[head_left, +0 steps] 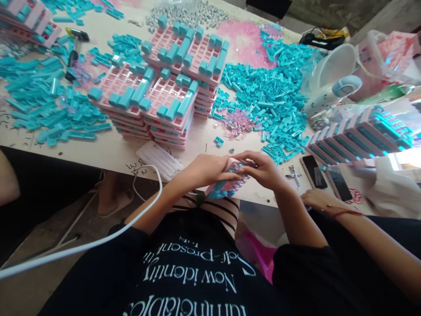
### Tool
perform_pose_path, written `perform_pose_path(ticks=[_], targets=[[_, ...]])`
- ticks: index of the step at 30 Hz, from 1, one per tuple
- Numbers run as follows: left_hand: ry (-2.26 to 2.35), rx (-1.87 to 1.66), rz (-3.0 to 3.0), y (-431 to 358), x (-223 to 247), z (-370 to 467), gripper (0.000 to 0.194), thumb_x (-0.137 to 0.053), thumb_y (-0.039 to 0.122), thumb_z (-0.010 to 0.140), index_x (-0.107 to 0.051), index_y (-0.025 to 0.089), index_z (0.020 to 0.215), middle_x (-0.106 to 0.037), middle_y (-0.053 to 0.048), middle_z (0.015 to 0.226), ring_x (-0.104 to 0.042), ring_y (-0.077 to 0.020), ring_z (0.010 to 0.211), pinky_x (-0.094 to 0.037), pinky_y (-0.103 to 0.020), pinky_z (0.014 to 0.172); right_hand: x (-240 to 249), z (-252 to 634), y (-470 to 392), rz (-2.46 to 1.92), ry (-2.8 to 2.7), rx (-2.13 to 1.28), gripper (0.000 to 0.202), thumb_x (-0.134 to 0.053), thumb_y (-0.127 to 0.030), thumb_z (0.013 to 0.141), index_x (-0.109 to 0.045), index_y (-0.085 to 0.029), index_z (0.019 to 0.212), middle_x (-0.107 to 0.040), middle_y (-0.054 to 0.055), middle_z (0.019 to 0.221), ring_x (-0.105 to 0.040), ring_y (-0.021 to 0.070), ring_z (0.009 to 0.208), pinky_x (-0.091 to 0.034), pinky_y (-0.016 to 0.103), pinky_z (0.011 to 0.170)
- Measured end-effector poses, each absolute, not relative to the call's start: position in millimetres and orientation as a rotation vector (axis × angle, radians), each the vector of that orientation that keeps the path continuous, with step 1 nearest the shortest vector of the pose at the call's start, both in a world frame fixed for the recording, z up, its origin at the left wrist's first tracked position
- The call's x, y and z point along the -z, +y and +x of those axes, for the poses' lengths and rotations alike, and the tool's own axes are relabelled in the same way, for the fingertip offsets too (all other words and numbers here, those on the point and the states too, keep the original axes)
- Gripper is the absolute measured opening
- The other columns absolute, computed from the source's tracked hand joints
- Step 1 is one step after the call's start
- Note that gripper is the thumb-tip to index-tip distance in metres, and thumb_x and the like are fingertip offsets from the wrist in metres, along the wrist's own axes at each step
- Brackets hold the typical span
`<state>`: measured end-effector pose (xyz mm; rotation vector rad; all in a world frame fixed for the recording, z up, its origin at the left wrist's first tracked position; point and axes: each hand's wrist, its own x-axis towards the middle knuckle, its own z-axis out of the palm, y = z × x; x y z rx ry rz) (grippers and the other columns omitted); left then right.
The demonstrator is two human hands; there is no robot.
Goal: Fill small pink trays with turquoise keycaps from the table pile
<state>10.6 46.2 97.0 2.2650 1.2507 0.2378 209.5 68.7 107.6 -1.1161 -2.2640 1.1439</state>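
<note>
At the table's front edge, a pink frame with teal pieces is held tilted between my two hands. My left hand is wrapped over its left side, thumb lying across the top. On its right side my right hand has its fingers bent onto the small pieces of the upper face. Parts of the frame are hidden beneath both hands. Beyond them stand stacks of pink frames topped with teal caps.
Teal pieces are heaped behind and right, more at left. A hammer lies at back left. Phones and another person's hand are at right. A white cable crosses left of my body.
</note>
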Motion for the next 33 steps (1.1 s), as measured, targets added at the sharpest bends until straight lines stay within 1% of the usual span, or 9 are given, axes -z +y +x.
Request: perform_pose_path(ticks=[4,8,12,16,19,23,27,29,33], targets=[[1.314,-0.274,2.336,45.3,-94.5,13.5,0.065,-0.034,0.069,0.081,-0.057,0.013,0.103,-0.065,-0.008,0.083,-0.058,-0.0170,0.069,-0.032,-0.024,0.057,-109.4,209.7,61.6,-1.178,-2.354,-0.883,0.030,-0.053,-0.044,0.086,-0.061,-0.023,0.105,-0.064,0.006,0.098,-0.056,0.0210,0.088,-0.040,0.039,0.086],[1.378,-0.347,2.409,38.5,-92.9,16.3,0.070,-0.028,0.072,0.080,-0.058,0.011,0.098,-0.065,-0.009,0.078,-0.058,-0.0166,0.065,-0.032,-0.024,0.055,-107.3,208.8,50.4,-1.219,-2.363,-0.820,0.029,-0.049,-0.039,0.087,-0.056,-0.021,0.109,-0.061,0.009,0.100,-0.053,0.0233,0.092,-0.041,0.038,0.084],[1.352,-0.376,2.461,32.6,-94.4,16.5,0.066,-0.029,0.068,0.083,-0.059,0.011,0.092,-0.065,-0.009,0.073,-0.058,-0.0166,0.061,-0.032,-0.025,0.052,-102.9,207.4,38.9,-1.204,-2.304,-0.862,0.028,-0.046,-0.038,0.088,-0.051,-0.019,0.109,-0.059,0.010,0.101,-0.052,0.0239,0.093,-0.042,0.037,0.081],[1.309,-0.462,2.479,29.4,-94.6,15.9,0.063,-0.030,0.068,0.083,-0.060,0.013,0.086,-0.064,-0.008,0.066,-0.056,-0.0158,0.056,-0.031,-0.026,0.050,-99.9,206.4,30.5,-1.187,-2.273,-0.835,0.025,-0.046,-0.038,0.089,-0.050,-0.021,0.106,-0.058,0.008,0.096,-0.052,0.0227,0.087,-0.043,0.036,0.076],[1.265,-0.507,2.492,28.3,-92.6,15.8,0.062,-0.028,0.066,0.085,-0.060,0.013,0.082,-0.063,-0.007,0.062,-0.056,-0.0155,0.055,-0.029,-0.026,0.048,-100.0,206.2,27.0,-1.191,-2.287,-0.774,0.021,-0.047,-0.034,0.088,-0.050,-0.021,0.104,-0.057,0.007,0.092,-0.050,0.0219,0.085,-0.043,0.036,0.073],[1.211,-0.565,2.477,27.5,-90.0,16.5,0.060,-0.027,0.064,0.086,-0.059,0.013,0.080,-0.063,-0.007,0.062,-0.055,-0.0142,0.054,-0.029,-0.025,0.049,-105.1,205.9,24.8,-1.220,-2.329,-0.735,0.017,-0.048,-0.029,0.088,-0.051,-0.021,0.102,-0.057,0.007,0.090,-0.048,0.0217,0.086,-0.041,0.035,0.075],[1.198,-0.542,2.421,28.7,-92.3,17.8,0.059,-0.025,0.063,0.087,-0.057,0.014,0.078,-0.062,-0.007,0.062,-0.054,-0.0138,0.054,-0.030,-0.025,0.050,-115.2,205.2,27.1,-1.240,-2.355,-0.762,0.014,-0.048,-0.028,0.088,-0.052,-0.020,0.099,-0.059,0.005,0.086,-0.049,0.0196,0.082,-0.039,0.035,0.077],[1.202,-0.514,2.352,30.6,-93.9,18.2,0.057,-0.028,0.062,0.087,-0.057,0.014,0.078,-0.062,-0.007,0.065,-0.055,-0.0143,0.055,-0.031,-0.025,0.051,-119.1,205.6,32.1,-1.243,-2.359,-0.808,0.015,-0.048,-0.030,0.089,-0.054,-0.020,0.098,-0.061,0.004,0.087,-0.051,0.0185,0.081,-0.038,0.035,0.078],[1.174,-0.499,2.091,33.2,-85.5,20.6,0.046,-0.043,0.059,0.083,-0.057,0.015,0.083,-0.061,-0.003,0.067,-0.054,-0.0143,0.058,-0.032,-0.025,0.054,-114.3,210.7,46.8,-1.250,-2.359,-0.931,0.021,-0.051,-0.038,0.088,-0.059,-0.022,0.099,-0.066,0.003,0.093,-0.057,0.0182,0.085,-0.037,0.035,0.084]])
